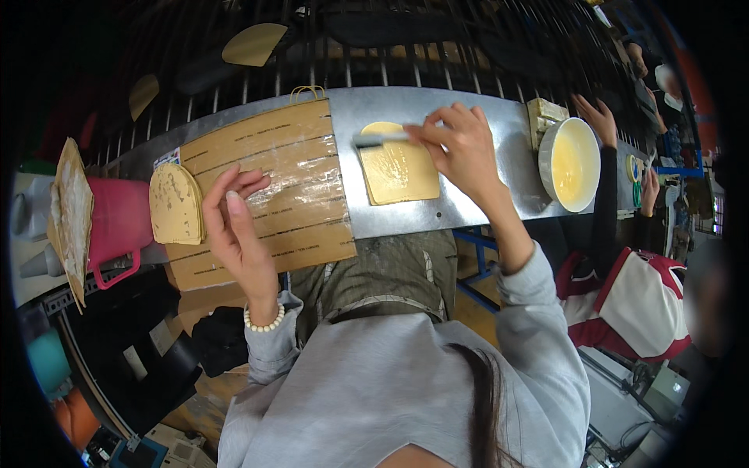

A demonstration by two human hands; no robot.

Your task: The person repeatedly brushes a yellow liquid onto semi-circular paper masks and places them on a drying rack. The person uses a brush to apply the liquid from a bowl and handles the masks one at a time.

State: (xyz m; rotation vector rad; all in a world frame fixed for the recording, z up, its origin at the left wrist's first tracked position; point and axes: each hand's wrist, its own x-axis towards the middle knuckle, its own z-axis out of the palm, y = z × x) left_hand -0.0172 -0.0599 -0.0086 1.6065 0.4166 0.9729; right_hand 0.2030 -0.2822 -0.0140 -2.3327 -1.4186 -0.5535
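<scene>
My right hand (460,148) pinches a brush (382,139), its dark head at the left over a tan, round-topped flat piece (398,175). That piece looks like a stack on the metal table, and its top face is wet and shiny. My left hand (240,222) hovers over a cardboard sheet (300,179), fingers apart with nothing in them. Beside it, at the left end of the cardboard, lies a stack of similar tan pieces (175,204) with blotchy marks. A white bowl (572,165) of pale yellow liquid stands at the right.
Behind the metal table (484,117) runs a dark barred rack (437,70) carrying a tan piece (253,44). A pink jug (117,218) with a flat board (70,222) against it stands at far left. A co-worker's hand (597,118) reaches in beyond the bowl.
</scene>
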